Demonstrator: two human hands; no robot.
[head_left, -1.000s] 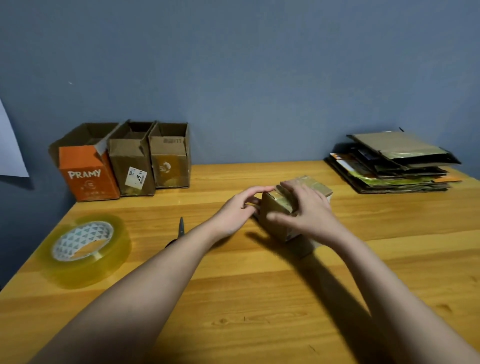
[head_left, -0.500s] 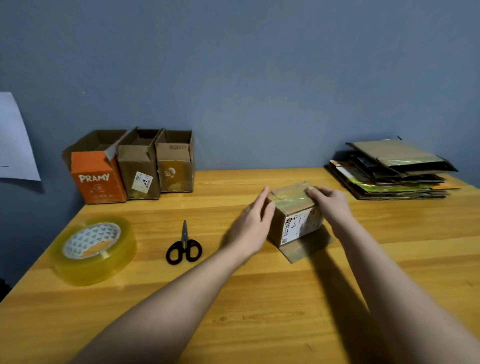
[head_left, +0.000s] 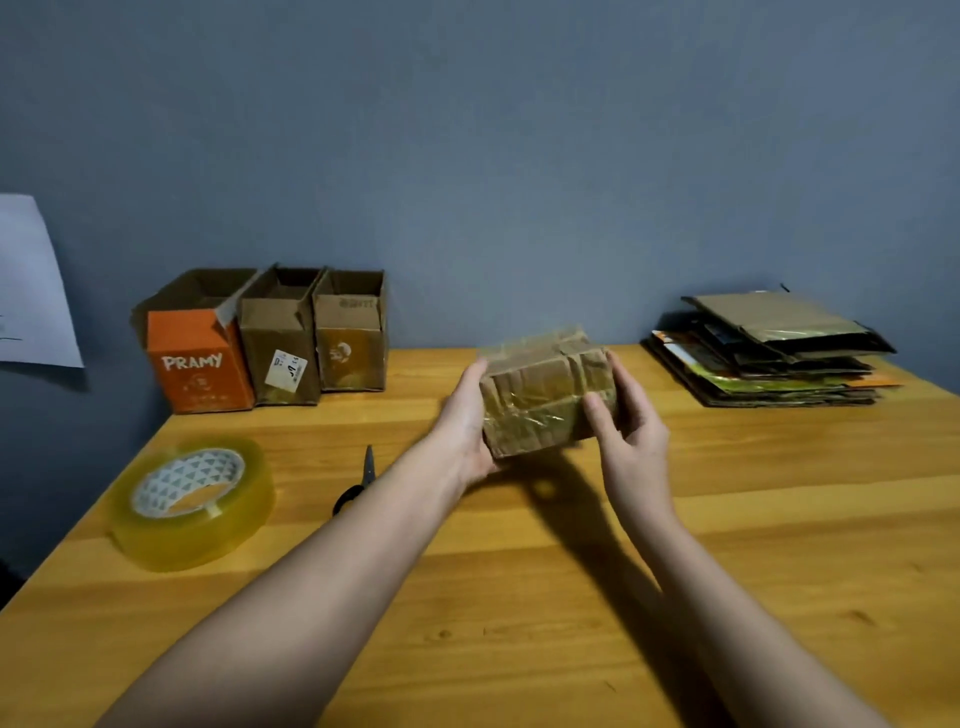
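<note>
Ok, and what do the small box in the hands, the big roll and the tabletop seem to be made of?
The small box: brown cardboard, creased, wrapped in glossy clear tape that shows wrinkled highlights. The big roll: translucent yellowish plastic tape on a white patterned core, probably card. The tabletop: wood or a wood-look veneer, with grain, knots and plank seams under a satin sheen.

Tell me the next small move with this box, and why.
Probably set the small box beside the three open boxes: both the left hand and right hand hold it off the table, and tape already covers its facing side.
</note>
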